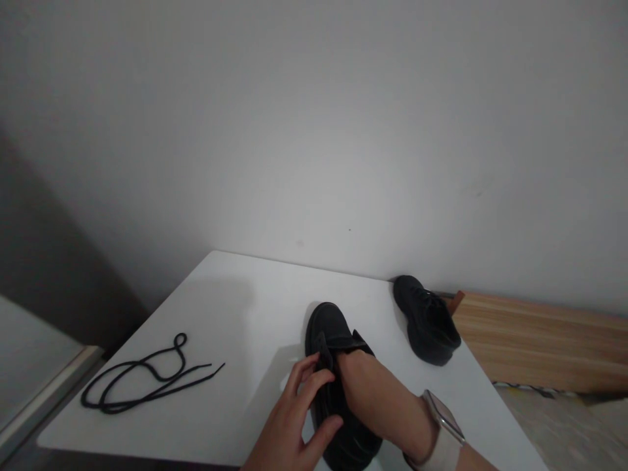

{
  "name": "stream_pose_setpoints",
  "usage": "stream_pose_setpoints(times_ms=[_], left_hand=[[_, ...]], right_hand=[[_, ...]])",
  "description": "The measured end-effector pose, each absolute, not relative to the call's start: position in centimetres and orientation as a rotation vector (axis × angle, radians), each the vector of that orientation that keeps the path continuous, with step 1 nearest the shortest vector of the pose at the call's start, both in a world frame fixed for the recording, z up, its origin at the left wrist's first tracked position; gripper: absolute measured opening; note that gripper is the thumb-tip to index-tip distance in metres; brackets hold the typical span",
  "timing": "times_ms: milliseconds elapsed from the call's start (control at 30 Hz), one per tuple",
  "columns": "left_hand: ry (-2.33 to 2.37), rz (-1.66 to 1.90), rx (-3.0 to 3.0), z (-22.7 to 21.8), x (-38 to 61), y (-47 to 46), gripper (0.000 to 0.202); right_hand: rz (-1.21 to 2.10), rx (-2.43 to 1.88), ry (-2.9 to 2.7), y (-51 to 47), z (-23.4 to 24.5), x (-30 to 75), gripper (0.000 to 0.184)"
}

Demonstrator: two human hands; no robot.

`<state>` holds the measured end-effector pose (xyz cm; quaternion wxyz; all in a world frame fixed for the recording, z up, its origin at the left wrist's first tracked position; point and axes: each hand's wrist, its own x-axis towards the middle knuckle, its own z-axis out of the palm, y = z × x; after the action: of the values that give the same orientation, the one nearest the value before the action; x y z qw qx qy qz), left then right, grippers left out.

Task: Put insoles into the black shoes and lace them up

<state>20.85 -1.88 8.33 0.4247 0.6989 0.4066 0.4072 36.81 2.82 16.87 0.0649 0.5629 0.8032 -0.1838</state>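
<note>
A black shoe (326, 327) lies on the white table (235, 307), toe pointing away from me. My left hand (294, 418) grips its left side near the opening, fingers curled over the edge and thumb against the side. My right hand (360, 383) is pushed inside the shoe's opening, so its fingers are hidden; the wrist wears a pale watch (444, 428). A loose black shoelace (142, 376) lies coiled on the table to the left, apart from both hands.
A second black shoe (426, 320) stands at the table's far right corner against the white wall. A wooden board (540, 340) lies beyond the right table edge. The table's left edge drops toward a grey floor.
</note>
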Motion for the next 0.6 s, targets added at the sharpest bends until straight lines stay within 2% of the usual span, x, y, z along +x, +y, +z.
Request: stream_pose_setpoints(times_ms=[200, 400, 600], left_hand=[[1.006, 0.988, 1.767, 7.9, 20.9, -1.8, 0.042], [1.004, 0.998, 1.796, 7.5, 21.0, -1.8, 0.044], [1.008, 0.991, 1.821, 7.3, 20.9, -1.8, 0.044]], right_hand=[[-0.512, 1.597, 2.5, 0.8, 19.0, 38.1, 0.046], [-0.535, 1.262, 2.364, -0.5, 19.2, 38.0, 0.032], [-0.545, 1.275, 2.259, 0.0, 19.5, 37.2, 0.037]])
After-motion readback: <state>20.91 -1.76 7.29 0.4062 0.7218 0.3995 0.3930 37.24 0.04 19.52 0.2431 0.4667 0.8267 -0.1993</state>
